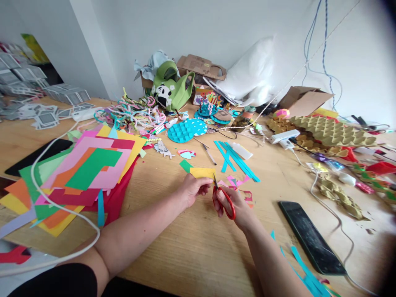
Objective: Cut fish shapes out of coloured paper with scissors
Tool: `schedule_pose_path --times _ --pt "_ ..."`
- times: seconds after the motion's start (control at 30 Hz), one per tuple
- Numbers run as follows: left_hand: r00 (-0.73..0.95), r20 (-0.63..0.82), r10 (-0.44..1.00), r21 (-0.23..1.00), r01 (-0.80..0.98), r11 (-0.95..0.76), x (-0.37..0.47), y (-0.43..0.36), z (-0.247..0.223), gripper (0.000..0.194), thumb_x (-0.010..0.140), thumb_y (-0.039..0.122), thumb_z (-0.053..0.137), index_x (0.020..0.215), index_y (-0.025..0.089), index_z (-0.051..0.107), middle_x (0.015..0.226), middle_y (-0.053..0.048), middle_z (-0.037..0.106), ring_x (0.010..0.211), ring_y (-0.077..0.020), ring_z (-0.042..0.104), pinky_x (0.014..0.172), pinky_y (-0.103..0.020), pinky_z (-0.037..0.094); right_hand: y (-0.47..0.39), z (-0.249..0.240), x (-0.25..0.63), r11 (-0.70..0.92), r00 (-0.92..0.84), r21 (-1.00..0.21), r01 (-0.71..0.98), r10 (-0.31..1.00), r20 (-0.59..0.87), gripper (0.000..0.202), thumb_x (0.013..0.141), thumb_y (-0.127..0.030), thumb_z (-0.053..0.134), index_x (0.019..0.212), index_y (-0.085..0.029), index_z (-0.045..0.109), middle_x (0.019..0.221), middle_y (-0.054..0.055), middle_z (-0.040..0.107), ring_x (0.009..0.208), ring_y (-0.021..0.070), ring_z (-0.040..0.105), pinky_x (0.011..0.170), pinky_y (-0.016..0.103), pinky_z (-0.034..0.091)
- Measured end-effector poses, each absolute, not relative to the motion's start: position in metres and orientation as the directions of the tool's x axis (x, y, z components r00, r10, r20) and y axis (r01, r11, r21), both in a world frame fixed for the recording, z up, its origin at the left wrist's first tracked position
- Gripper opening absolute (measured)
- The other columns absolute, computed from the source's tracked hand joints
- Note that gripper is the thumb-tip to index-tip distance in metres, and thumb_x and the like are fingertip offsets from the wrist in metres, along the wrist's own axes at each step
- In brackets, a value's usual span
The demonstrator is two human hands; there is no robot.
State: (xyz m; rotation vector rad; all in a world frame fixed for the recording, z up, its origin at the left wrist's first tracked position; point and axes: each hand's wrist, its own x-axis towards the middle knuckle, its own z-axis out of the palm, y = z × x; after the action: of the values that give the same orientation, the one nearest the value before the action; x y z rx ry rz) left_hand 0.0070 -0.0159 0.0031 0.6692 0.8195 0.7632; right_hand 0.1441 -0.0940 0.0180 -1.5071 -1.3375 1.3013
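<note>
In the middle of the head view my left hand point(194, 190) pinches a small yellow piece of paper point(202, 172) between thumb and fingers. My right hand point(230, 204) is closed around red-handled scissors point(229, 202). Their blades point up and away from me and meet the right end of the yellow paper; whether they are parted I cannot tell. A small green paper strip point(185, 166) lies just behind the yellow piece. Pink paper scraps point(233, 181) lie beyond my right hand, and a fish-shaped cutout point(187, 154) rests farther back.
Stacked coloured paper point(93, 169) covers the left side, crossed by a white cable point(40, 189). Blue strips point(238, 161) and a pen point(208, 153) lie ahead. A phone point(311, 237) is at right. Behind are a green bag point(173, 88) and egg cartons point(334, 130).
</note>
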Motion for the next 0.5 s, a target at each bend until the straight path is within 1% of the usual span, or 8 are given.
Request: schedule_pose_path --times 0.2,0.3,0.4,0.5 --pt "0.464 -0.384 0.798 0.769 -0.318 0.555 0.0070 -0.0151 0.0023 0.018 0.054 0.020 0.076 0.063 0.014 0.061 0.052 0.002 0.057 0.046 -0.0075 0.048 0.044 -0.021 0.032 -0.0940 0.0182 0.1448 -0.189 -0.051 -0.947 0.259 0.977 -0.209 0.062 0.074 -0.081 0.056 0.066 -0.021 0.050 0.052 0.001 0.057 0.040 0.0139 0.054 0.038 0.025 0.031" --pt "0.475 -0.371 0.798 0.773 -0.319 0.549 0.0064 -0.0146 0.0002 0.020 0.054 0.021 0.077 0.066 0.014 0.062 0.054 0.002 0.057 0.046 -0.0075 0.049 0.044 -0.021 0.033 -0.0946 0.0191 0.1445 -0.188 -0.049 -0.946 0.263 0.977 -0.208 0.061 0.074 -0.081 0.057 0.065 -0.021 0.050 0.051 0.000 0.057 0.040 0.0140 0.054 0.038 0.025 0.031" --pt "0.477 -0.361 0.801 0.776 -0.322 0.542 0.0062 -0.0140 -0.0016 0.021 0.056 0.022 0.077 0.070 0.014 0.064 0.056 0.002 0.059 0.047 -0.0077 0.050 0.045 -0.021 0.033 -0.0951 0.0197 0.1444 -0.186 -0.052 -0.946 0.264 0.977 -0.206 0.060 0.075 -0.080 0.058 0.065 -0.021 0.050 0.051 0.000 0.057 0.040 0.0142 0.054 0.038 0.025 0.031" --pt "0.477 -0.359 0.802 0.782 -0.316 0.538 0.0063 -0.0138 -0.0021 0.019 0.057 0.021 0.076 0.068 0.014 0.063 0.055 0.002 0.058 0.047 -0.0075 0.049 0.045 -0.021 0.033 -0.0953 0.0195 0.1446 -0.184 -0.056 -0.949 0.257 0.977 -0.204 0.058 0.077 -0.077 0.059 0.066 -0.021 0.051 0.053 0.001 0.058 0.041 0.0144 0.055 0.038 0.026 0.032"
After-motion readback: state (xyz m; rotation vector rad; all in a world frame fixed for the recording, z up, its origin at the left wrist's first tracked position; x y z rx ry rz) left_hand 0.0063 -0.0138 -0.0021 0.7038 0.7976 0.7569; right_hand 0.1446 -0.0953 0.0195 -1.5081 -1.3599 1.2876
